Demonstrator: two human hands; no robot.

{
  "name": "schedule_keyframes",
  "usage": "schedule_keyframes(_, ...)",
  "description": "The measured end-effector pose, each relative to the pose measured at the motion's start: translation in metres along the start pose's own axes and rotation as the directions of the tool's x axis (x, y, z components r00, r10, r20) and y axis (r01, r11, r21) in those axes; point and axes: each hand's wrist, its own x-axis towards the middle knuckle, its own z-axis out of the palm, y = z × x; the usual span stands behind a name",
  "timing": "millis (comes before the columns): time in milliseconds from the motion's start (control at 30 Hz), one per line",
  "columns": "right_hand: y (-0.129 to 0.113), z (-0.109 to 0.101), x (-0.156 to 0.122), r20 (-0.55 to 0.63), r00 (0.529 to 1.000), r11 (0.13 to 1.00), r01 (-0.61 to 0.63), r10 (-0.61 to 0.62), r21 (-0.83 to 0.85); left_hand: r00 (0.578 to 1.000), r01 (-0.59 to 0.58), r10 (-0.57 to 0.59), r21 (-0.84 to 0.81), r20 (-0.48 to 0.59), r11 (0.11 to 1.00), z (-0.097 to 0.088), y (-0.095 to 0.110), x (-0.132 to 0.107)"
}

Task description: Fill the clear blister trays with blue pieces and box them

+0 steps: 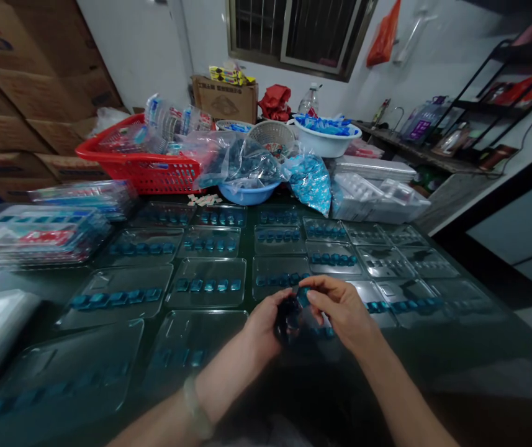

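My left hand (266,326) is curled round a clump of small blue pieces (293,320) held just above the dark table. My right hand (340,310) meets it from the right, thumb and forefinger pinched at the top of that clump on one small blue piece. Both hands hover over the near row of clear plastic blister trays (207,282), each with a row of blue pieces set in its slots. The tray straight under the hands is mostly hidden.
Several clear trays cover the dark table (247,261). A stack of packed trays (37,233) lies at the left. Behind stand a red basket (139,164), a blue bowl with bags (247,189), a white bowl (326,139), and empty white trays (377,192). Cardboard boxes (23,81) rise at left.
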Motion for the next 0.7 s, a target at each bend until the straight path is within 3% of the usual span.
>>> schedule_keyframes(67,0.006,-0.006,0.001,-0.072,0.997,0.999,0.012,-0.008,0.053,0.997,0.078,-0.078,0.005,-0.007,0.997,0.001,-0.001,0.006)
schedule_keyframes(133,0.012,-0.008,0.002,-0.111,0.994,0.997,0.020,-0.012,0.069,0.997,0.079,-0.080,0.053,0.011,0.995,0.000,-0.001,0.006)
schedule_keyframes(300,0.018,-0.005,-0.001,-0.131,0.991,0.997,-0.006,0.017,0.079,0.993,-0.073,0.055,0.186,0.103,0.980,0.000,-0.003,-0.001)
schedule_keyframes(433,0.017,-0.003,-0.002,-0.172,0.985,0.999,0.004,0.002,0.034,0.992,-0.104,0.083,0.234,0.099,0.967,-0.001,-0.006,0.002)
schedule_keyframes(533,0.015,-0.003,-0.003,-0.187,0.982,0.999,0.005,0.001,0.033,0.994,-0.100,0.090,0.213,0.055,0.972,-0.003,-0.007,0.006)
schedule_keyframes(700,0.013,0.002,-0.003,-0.138,0.990,0.982,0.012,0.015,0.190,1.000,0.010,-0.012,0.114,0.019,0.993,-0.004,-0.007,0.010)
